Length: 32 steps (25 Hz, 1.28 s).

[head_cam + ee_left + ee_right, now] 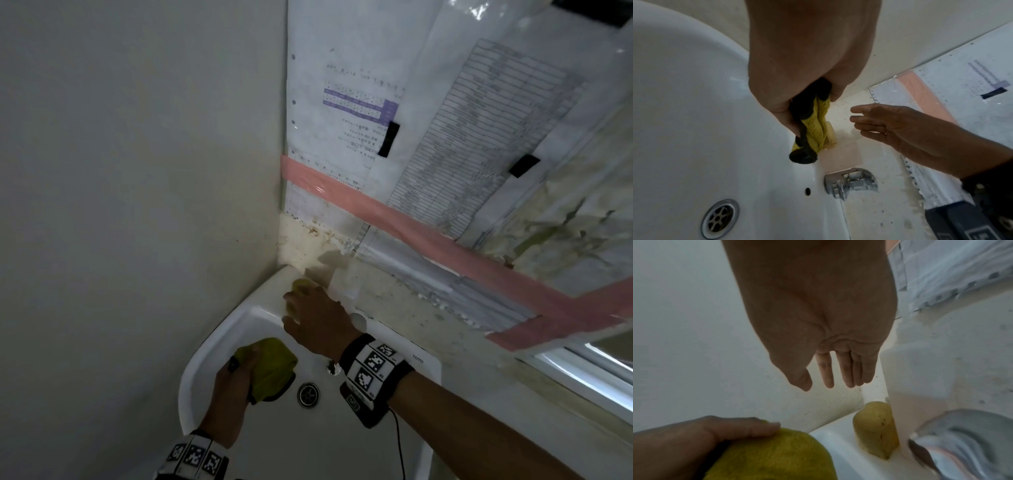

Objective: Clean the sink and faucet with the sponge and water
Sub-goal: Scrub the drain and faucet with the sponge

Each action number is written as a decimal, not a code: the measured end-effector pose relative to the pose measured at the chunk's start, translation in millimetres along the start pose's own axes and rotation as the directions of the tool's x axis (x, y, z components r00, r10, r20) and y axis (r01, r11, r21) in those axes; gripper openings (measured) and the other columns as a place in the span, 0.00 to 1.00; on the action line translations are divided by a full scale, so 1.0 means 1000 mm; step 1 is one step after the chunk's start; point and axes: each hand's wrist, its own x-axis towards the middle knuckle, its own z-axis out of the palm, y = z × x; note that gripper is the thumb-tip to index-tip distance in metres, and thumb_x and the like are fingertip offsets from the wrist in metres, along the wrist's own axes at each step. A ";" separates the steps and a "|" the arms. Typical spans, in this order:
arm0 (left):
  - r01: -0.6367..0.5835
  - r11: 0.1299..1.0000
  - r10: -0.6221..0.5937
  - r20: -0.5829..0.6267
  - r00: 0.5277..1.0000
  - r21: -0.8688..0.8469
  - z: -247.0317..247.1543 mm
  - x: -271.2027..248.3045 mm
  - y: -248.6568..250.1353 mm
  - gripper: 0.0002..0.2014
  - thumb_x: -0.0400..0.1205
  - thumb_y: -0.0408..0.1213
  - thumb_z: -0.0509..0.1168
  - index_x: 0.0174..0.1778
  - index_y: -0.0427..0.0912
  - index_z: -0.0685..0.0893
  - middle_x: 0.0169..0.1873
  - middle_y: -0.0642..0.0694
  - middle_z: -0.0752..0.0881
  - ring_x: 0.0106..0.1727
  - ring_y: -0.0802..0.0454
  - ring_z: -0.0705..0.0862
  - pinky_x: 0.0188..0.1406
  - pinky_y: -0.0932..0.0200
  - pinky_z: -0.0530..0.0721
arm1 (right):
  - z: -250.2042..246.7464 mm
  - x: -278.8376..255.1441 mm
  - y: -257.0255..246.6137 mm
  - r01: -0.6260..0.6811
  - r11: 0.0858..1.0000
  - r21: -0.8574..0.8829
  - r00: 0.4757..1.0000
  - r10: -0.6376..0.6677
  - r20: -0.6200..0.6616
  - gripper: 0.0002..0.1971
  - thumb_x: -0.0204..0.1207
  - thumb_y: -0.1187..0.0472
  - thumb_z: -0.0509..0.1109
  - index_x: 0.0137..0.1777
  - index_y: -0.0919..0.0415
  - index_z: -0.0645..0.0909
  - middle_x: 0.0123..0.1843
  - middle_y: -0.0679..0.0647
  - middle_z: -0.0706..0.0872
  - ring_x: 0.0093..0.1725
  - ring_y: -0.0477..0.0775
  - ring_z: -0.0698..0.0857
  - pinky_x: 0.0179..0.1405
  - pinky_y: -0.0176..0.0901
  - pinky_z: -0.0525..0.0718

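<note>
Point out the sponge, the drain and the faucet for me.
sponge [875,428], right wrist view, its front face.
drain [720,216], left wrist view, middle of the grate.
faucet [840,186], left wrist view, chrome spout.

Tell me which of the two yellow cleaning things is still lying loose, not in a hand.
The yellow sponge standing on the sink rim in the back corner. The black-edged yellow cloth is bunched in the left hand.

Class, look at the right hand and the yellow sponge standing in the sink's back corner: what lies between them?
Nothing. In the right wrist view the right hand, fingers straight, hangs above the sponge; only bare wall shows between.
</note>
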 end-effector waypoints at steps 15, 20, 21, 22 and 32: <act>0.165 0.984 -0.177 0.227 0.958 0.072 0.095 -0.092 -0.019 0.20 0.85 0.37 0.66 0.64 0.23 0.83 0.60 0.22 0.86 0.56 0.31 0.89 0.52 0.43 0.88 | 0.022 -0.180 0.063 0.253 0.916 0.312 0.953 -0.291 0.081 0.46 0.72 0.31 0.75 0.83 0.40 0.54 0.75 0.42 0.68 0.68 0.47 0.74 0.65 0.52 0.82; 0.250 0.964 -0.267 0.338 0.903 0.093 0.121 -0.088 -0.022 0.24 0.82 0.38 0.71 0.69 0.27 0.80 0.64 0.21 0.84 0.60 0.29 0.87 0.56 0.37 0.88 | 0.037 -0.200 0.095 0.187 0.877 0.443 0.982 -0.183 -0.052 0.35 0.79 0.44 0.72 0.80 0.38 0.58 0.71 0.41 0.73 0.65 0.42 0.80 0.58 0.49 0.87; 0.254 0.959 -0.282 0.343 0.896 0.124 0.123 -0.084 -0.022 0.25 0.83 0.40 0.72 0.71 0.30 0.77 0.63 0.23 0.85 0.60 0.28 0.88 0.56 0.34 0.89 | 0.039 -0.201 0.102 0.163 0.829 0.535 0.986 -0.144 -0.078 0.29 0.81 0.46 0.72 0.78 0.39 0.64 0.68 0.41 0.77 0.63 0.42 0.82 0.58 0.48 0.86; 0.252 0.952 -0.298 0.333 0.895 0.175 0.124 -0.081 -0.022 0.24 0.84 0.43 0.72 0.70 0.34 0.76 0.62 0.25 0.86 0.60 0.29 0.88 0.55 0.31 0.89 | 0.043 -0.201 0.109 0.161 0.792 0.589 0.986 -0.105 -0.128 0.21 0.83 0.48 0.72 0.73 0.42 0.71 0.63 0.43 0.80 0.59 0.44 0.84 0.57 0.47 0.86; -0.315 0.629 0.269 0.181 0.946 0.711 0.131 -0.035 -0.020 0.35 0.75 0.68 0.72 0.69 0.51 0.68 0.59 0.52 0.80 0.53 0.55 0.84 0.52 0.51 0.89 | 0.052 -0.146 0.145 -0.223 0.864 0.451 0.794 0.430 -0.431 0.07 0.87 0.50 0.66 0.54 0.48 0.84 0.59 0.43 0.76 0.52 0.46 0.81 0.48 0.46 0.82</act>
